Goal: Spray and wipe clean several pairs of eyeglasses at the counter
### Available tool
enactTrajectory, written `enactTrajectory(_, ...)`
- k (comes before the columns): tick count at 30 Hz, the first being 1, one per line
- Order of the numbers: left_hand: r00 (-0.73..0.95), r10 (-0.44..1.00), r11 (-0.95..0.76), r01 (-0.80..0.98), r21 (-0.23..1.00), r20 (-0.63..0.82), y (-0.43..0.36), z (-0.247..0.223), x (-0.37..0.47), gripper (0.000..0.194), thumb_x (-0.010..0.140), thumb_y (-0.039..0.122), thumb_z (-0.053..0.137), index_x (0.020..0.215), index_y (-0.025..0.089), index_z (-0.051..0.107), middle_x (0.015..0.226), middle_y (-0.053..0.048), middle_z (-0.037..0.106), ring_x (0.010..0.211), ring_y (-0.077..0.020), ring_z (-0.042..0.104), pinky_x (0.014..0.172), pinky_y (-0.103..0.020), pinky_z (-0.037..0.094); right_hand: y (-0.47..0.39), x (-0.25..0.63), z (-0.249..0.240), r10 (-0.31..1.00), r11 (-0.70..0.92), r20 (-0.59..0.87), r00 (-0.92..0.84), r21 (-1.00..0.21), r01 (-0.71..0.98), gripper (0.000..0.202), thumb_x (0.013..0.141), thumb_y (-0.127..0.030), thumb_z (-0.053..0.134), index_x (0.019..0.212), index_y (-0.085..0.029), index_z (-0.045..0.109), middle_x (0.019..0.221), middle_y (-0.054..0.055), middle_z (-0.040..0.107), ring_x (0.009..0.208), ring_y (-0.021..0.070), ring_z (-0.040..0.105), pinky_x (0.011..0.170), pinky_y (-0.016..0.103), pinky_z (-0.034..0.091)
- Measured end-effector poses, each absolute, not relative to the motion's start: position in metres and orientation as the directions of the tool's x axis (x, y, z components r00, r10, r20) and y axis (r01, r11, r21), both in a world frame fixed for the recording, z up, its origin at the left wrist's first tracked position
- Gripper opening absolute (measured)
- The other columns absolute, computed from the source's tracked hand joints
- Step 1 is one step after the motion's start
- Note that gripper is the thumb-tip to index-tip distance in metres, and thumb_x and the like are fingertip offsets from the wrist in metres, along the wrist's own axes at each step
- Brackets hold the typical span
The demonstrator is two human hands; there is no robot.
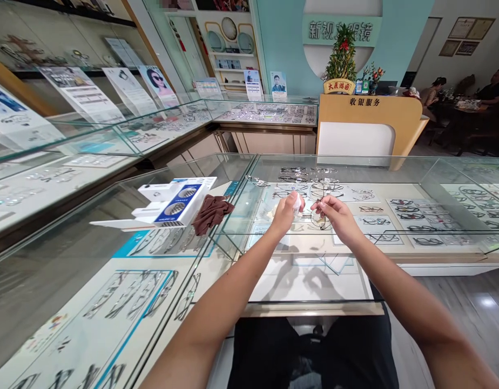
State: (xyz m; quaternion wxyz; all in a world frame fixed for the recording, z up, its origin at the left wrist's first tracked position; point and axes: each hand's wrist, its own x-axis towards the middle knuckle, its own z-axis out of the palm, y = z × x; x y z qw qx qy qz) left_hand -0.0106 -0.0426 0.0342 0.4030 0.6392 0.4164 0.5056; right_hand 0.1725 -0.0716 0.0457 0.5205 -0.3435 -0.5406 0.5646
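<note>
My left hand [286,214] is closed around a small white bottle [298,204], most of it hidden by my fingers. Pinched in the fingers of my right hand [337,215] is a pair of eyeglasses [319,222] with a thin, dark, round frame. The two hands are held close together but apart, above the glass display case. To their left, a crumpled brown cloth [213,214] lies on the glass top, against an opened blue and white box [179,205].
Rows of eyeglasses [371,209] lie inside the glass display case [399,233]. A pulled-out white drawer [269,278] is below my hands. Further glass cases [269,112] run along the left and back. A wooden counter [369,116] with plants stands behind; people sit far right.
</note>
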Motion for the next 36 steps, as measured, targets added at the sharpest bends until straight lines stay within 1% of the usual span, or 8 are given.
enactTrajectory(5, 0.176, 0.925, -0.364, 0.162, 0.917, 0.336, -0.045, 0.03, -0.009, 0.077, 0.088, 0.093, 0.026, 0.061, 0.024, 0.045, 0.065, -0.004, 0.052, 0.068, -0.0199, 0.049, 0.071, -0.037, 0.041, -0.067, 0.177, 0.048, 0.979, 0.123, 0.164, -0.121, -0.948, -0.294, 0.044, 0.075, -0.061, 0.089, 0.081, -0.027, 0.061, 0.09, 0.002, 0.077, 0.082, 0.0186, 0.059, 0.077, 0.034, 0.045)
enactTrajectory(10, 0.279, 0.89, -0.439, 0.306, 0.845, 0.361, -0.054, 0.026, 0.0, 0.071, 0.083, 0.091, 0.053, 0.062, 0.023, 0.043, 0.063, 0.0, 0.044, 0.066, -0.017, 0.041, 0.065, -0.034, 0.033, -0.067, 0.175, 0.048, 0.974, 0.144, 0.186, -0.131, -0.95, -0.278, 0.045, 0.075, -0.062, 0.088, 0.08, -0.027, 0.061, 0.09, 0.002, 0.076, 0.083, 0.0185, 0.059, 0.079, 0.034, 0.045)
enactTrajectory(15, 0.135, 0.932, -0.356, 0.151, 0.922, 0.337, -0.037, 0.023, -0.015, 0.079, 0.087, 0.097, 0.029, 0.07, 0.023, 0.051, 0.07, -0.002, 0.05, 0.064, -0.0171, 0.043, 0.063, -0.034, 0.037, -0.067, 0.176, 0.048, 0.976, 0.135, 0.174, -0.13, -0.954, -0.266, 0.045, 0.076, -0.062, 0.088, 0.082, -0.027, 0.06, 0.09, 0.001, 0.076, 0.084, 0.0187, 0.06, 0.079, 0.034, 0.046)
enactTrajectory(17, -0.05, 0.952, -0.296, 0.101, 0.95, 0.302, -0.022, 0.019, -0.03, 0.072, 0.094, 0.088, 0.028, 0.075, 0.023, 0.053, 0.074, -0.003, 0.054, 0.064, -0.0169, 0.045, 0.062, -0.033, 0.038, -0.067, 0.177, 0.049, 0.978, 0.131, 0.169, -0.121, -0.954, -0.27, 0.045, 0.076, -0.061, 0.088, 0.082, -0.027, 0.06, 0.091, 0.001, 0.077, 0.085, 0.0187, 0.06, 0.08, 0.034, 0.046)
enactTrajectory(19, -0.264, 0.916, -0.285, 0.098, 0.954, 0.301, -0.007, 0.014, -0.049, 0.055, 0.098, 0.074, 0.042, 0.078, 0.024, 0.051, 0.077, -0.002, 0.054, 0.067, -0.0165, 0.048, 0.066, -0.032, 0.042, -0.067, 0.178, 0.05, 0.979, 0.132, 0.168, -0.116, -0.955, -0.266, 0.044, 0.077, -0.061, 0.087, 0.081, -0.027, 0.059, 0.091, 0.002, 0.077, 0.084, 0.0188, 0.06, 0.08, 0.034, 0.046)
enactTrajectory(24, -0.605, 0.748, -0.135, 0.265, 0.955, 0.274, 0.023, -0.007, -0.089, 0.014, 0.09, 0.035, 0.059, 0.096, 0.025, 0.05, 0.092, -0.001, 0.061, 0.086, -0.0184, 0.059, 0.084, -0.032, 0.05, -0.066, 0.179, 0.05, 0.979, 0.133, 0.164, -0.117, -0.962, -0.238, 0.044, 0.077, -0.062, 0.085, 0.082, -0.028, 0.059, 0.093, 0.003, 0.077, 0.085, 0.0195, 0.061, 0.08, 0.035, 0.047)
enactTrajectory(29, -0.64, 0.748, 0.025, 0.297, 0.955, 0.179, 0.031, -0.021, -0.107, 0.021, 0.085, 0.016, 0.058, 0.102, 0.027, 0.051, 0.106, -0.004, 0.069, 0.104, -0.0228, 0.068, 0.099, -0.04, 0.052, -0.065, 0.18, 0.049, 0.983, 0.12, 0.15, -0.108, -0.962, -0.244, 0.045, 0.074, -0.062, 0.088, 0.081, -0.027, 0.06, 0.093, 0.002, 0.078, 0.084, 0.0189, 0.059, 0.078, 0.034, 0.045)
enactTrajectory(36, -0.607, 0.78, 0.058, 0.316, 0.947, 0.155, 0.029, -0.024, -0.11, 0.028, 0.08, 0.011, 0.059, 0.102, 0.026, 0.051, 0.104, -0.004, 0.07, 0.104, -0.024, 0.07, 0.099, -0.038, 0.052, -0.065, 0.181, 0.05, 0.982, 0.124, 0.154, -0.112, -0.964, -0.237, 0.043, 0.078, -0.06, 0.086, 0.082, -0.027, 0.059, 0.095, 0.003, 0.077, 0.084, 0.0185, 0.059, 0.078, 0.034, 0.045)
